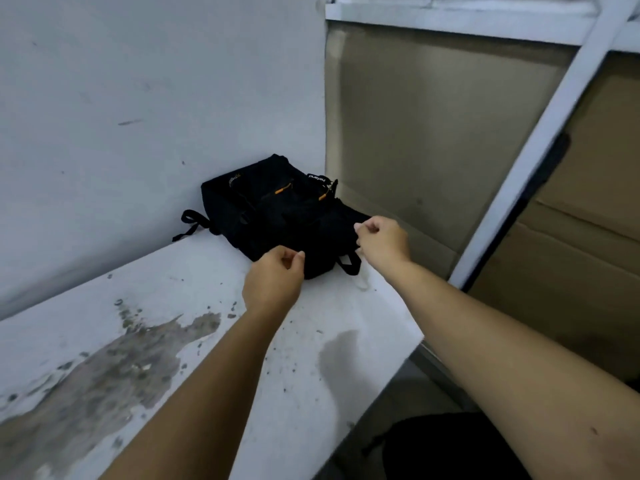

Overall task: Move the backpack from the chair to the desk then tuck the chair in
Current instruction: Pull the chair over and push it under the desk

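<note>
The black backpack (277,216) lies flat on the white worktop (173,341), pushed into the far corner where the pale wall (138,98) meets a brown panel (433,133). Orange zipper pulls show on its upper face, and a loose strap trails off its left side toward the wall. The person's left hand (273,280) rests at the near edge of the bag, fingers curled in, thumb and forefinger close together; whether that grip is actually pinching fabric I cannot tell. The right hand (382,240) hovers at the bag's right edge, loosely curled with fingertips drawn in, just beside the cloth and above a short strap loop; its grip on anything is also unclear. The worktop paint is worn and stained grey toward the near left. A white frame bar (540,143) slants down the right side in front of cardboard (571,254).
</note>
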